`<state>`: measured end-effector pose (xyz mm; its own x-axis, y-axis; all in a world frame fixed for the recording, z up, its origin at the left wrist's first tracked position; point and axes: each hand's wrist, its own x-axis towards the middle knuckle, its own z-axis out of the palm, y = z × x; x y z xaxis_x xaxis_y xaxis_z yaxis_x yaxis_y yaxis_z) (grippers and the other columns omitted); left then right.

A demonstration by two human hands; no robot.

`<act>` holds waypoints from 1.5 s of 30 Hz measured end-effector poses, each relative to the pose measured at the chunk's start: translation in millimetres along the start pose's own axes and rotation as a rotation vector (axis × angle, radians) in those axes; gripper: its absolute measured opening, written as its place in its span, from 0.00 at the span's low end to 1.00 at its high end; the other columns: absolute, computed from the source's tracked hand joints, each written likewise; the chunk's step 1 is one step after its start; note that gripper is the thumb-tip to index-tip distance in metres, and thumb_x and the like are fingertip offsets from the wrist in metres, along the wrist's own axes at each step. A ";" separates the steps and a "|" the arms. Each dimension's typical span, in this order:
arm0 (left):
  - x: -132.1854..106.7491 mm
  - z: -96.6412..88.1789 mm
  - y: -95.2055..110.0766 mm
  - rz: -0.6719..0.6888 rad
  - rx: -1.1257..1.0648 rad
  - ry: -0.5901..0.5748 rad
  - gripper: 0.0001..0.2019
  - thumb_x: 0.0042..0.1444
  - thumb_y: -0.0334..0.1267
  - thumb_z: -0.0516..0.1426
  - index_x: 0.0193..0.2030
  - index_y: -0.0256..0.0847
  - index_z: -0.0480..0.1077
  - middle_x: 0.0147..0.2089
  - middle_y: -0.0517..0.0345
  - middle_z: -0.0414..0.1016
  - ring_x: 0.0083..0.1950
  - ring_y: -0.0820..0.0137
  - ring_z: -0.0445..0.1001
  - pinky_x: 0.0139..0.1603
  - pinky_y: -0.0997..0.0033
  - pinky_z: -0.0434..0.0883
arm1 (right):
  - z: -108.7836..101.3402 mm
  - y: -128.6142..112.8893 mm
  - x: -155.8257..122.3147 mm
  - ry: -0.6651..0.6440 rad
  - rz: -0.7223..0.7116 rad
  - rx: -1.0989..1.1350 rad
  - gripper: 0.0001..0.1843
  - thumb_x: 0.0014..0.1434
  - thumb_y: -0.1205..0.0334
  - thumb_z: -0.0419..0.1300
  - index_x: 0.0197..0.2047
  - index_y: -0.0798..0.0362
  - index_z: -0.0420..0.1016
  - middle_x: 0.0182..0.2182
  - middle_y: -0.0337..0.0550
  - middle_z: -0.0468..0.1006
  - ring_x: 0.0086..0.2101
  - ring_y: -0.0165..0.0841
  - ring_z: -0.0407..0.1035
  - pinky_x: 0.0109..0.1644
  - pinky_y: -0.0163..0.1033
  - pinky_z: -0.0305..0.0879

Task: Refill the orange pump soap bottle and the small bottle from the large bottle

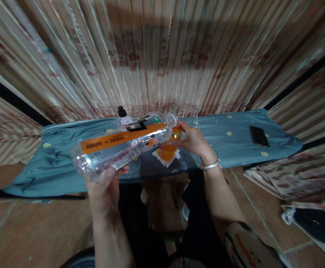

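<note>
My left hand (106, 188) is closed around the base of a large clear plastic bottle (123, 143) with an orange label. The bottle is tipped nearly level, its open neck pointing right over a small orange glass (169, 147). My right hand (193, 141), with a silver bangle at the wrist, is wrapped around that glass. The glass stands on a white napkin (166, 158) on a low surface covered with a blue-grey cloth (67, 149). A small bottle with a black cap (122, 115) stands just behind the big bottle.
A dark phone (258, 136) lies on the cloth at the right. Flattened cardboard sheets (162, 56) form the wall behind. More sheets and a dark bag (313, 219) lie on the tiled floor at the right. My dark-clothed legs are below.
</note>
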<state>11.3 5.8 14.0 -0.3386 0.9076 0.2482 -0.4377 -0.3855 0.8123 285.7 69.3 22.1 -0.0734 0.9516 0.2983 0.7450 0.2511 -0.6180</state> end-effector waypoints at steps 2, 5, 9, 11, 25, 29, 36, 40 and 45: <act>0.1 1.1 0.7 -0.002 0.010 0.006 0.23 0.37 0.42 0.79 0.40 0.41 0.81 0.31 0.61 0.83 0.24 0.72 0.79 0.25 0.77 0.80 | -0.4 -0.2 0.0 -0.001 0.000 0.007 0.34 0.54 0.49 0.77 0.61 0.48 0.76 0.52 0.49 0.87 0.53 0.52 0.81 0.54 0.50 0.75; 0.4 2.3 1.3 0.009 -0.005 0.007 0.26 0.38 0.41 0.79 0.45 0.41 0.81 0.34 0.59 0.84 0.25 0.70 0.80 0.25 0.76 0.80 | -1.0 -0.6 -0.1 -0.006 -0.004 0.013 0.35 0.54 0.50 0.78 0.62 0.49 0.76 0.53 0.49 0.87 0.54 0.53 0.81 0.54 0.50 0.75; 1.3 2.9 2.2 0.014 -0.015 -0.017 0.24 0.38 0.41 0.78 0.43 0.40 0.82 0.32 0.59 0.83 0.24 0.70 0.80 0.25 0.77 0.80 | -1.0 -1.0 -0.4 -0.002 -0.001 0.008 0.35 0.54 0.50 0.77 0.62 0.50 0.76 0.52 0.50 0.87 0.53 0.53 0.81 0.54 0.50 0.75; 1.5 3.2 2.7 0.015 -0.016 -0.024 0.24 0.38 0.41 0.79 0.43 0.42 0.83 0.31 0.60 0.83 0.24 0.70 0.80 0.24 0.77 0.80 | -0.8 -0.9 -0.6 0.001 0.004 0.007 0.35 0.54 0.50 0.77 0.62 0.49 0.77 0.52 0.50 0.87 0.53 0.53 0.81 0.54 0.50 0.75; 1.7 1.2 0.2 0.011 -0.032 -0.040 0.27 0.38 0.41 0.79 0.49 0.45 0.85 0.32 0.61 0.85 0.28 0.70 0.83 0.26 0.78 0.81 | -0.9 -1.1 0.3 -0.002 0.006 -0.004 0.36 0.53 0.50 0.78 0.62 0.50 0.77 0.53 0.50 0.87 0.54 0.52 0.81 0.54 0.49 0.76; 1.4 1.1 0.7 0.000 -0.031 -0.028 0.28 0.37 0.41 0.79 0.49 0.45 0.85 0.32 0.60 0.84 0.30 0.68 0.84 0.26 0.78 0.81 | -1.2 -1.8 0.1 -0.004 0.004 0.009 0.36 0.53 0.51 0.78 0.63 0.50 0.76 0.54 0.50 0.86 0.55 0.52 0.81 0.54 0.49 0.76; 0.7 0.4 0.6 -0.018 -0.025 -0.006 0.30 0.35 0.42 0.80 0.50 0.46 0.85 0.33 0.61 0.85 0.28 0.70 0.83 0.26 0.78 0.81 | -1.2 -1.1 0.6 -0.004 0.012 0.003 0.37 0.53 0.50 0.79 0.62 0.50 0.76 0.53 0.50 0.87 0.54 0.52 0.81 0.54 0.49 0.76; -0.1 1.7 1.1 -0.015 -0.012 -0.012 0.32 0.36 0.43 0.80 0.52 0.46 0.84 0.29 0.61 0.83 0.32 0.66 0.85 0.26 0.79 0.81 | -0.4 0.4 0.0 0.003 0.004 0.009 0.37 0.53 0.50 0.78 0.63 0.49 0.76 0.54 0.49 0.86 0.54 0.52 0.81 0.55 0.49 0.76; 0.2 2.3 1.1 -0.010 -0.015 -0.005 0.29 0.35 0.43 0.80 0.48 0.46 0.85 0.31 0.61 0.84 0.31 0.68 0.85 0.26 0.78 0.81 | -0.1 1.1 -0.3 0.003 -0.003 -0.006 0.37 0.54 0.50 0.78 0.63 0.50 0.76 0.54 0.51 0.86 0.54 0.52 0.81 0.55 0.50 0.76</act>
<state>12.7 5.9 16.1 -0.3296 0.9124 0.2429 -0.4534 -0.3786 0.8069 286.6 69.3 21.4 -0.0736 0.9504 0.3023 0.7490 0.2528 -0.6124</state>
